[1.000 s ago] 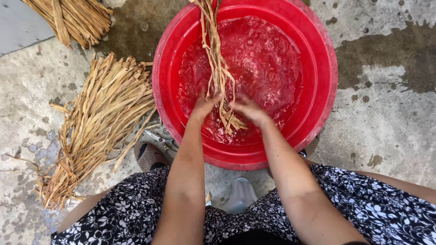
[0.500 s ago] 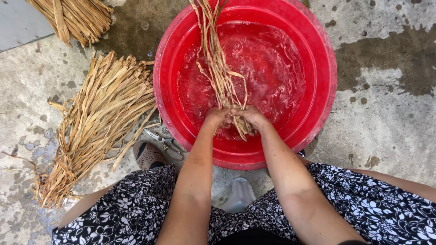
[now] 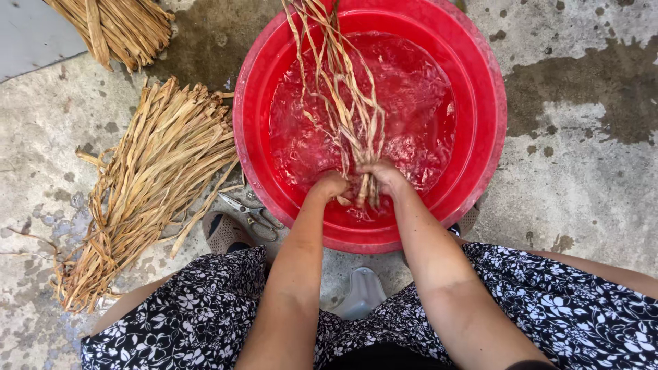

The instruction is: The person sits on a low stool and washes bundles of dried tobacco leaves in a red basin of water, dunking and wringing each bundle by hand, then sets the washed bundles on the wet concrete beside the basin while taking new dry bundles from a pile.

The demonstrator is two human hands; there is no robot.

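Both hands meet low in the basin, side by side and nearly touching. The left hand (image 3: 330,185) is curled closed around the near end of a wet bundle of long straw-coloured strips (image 3: 340,89), and the right hand (image 3: 384,175) grips the same bundle just beside it — fingers wrapped over the strands, knuckles up. The short ends of the strips poke out below the hands toward the person, while the long part runs away from them across the water and over the far rim, out of the top of the view.

The red plastic basin (image 3: 483,103) is round and holds rippling water; it sits on rough concrete ground (image 3: 589,192) with dark wet patches to its right.

To the left of the basin lies a dry sheaf of the same strips (image 3: 144,185), fanned on the ground, and a second sheaf (image 3: 116,27) lies farther off at the upper left. Between the near sheaf and the basin rests a pair of scissors (image 3: 250,212) — blades toward the sheaf. A brown sandal (image 3: 226,233) shows just below them, and a black-and-white floral garment (image 3: 199,322) covers the knees.
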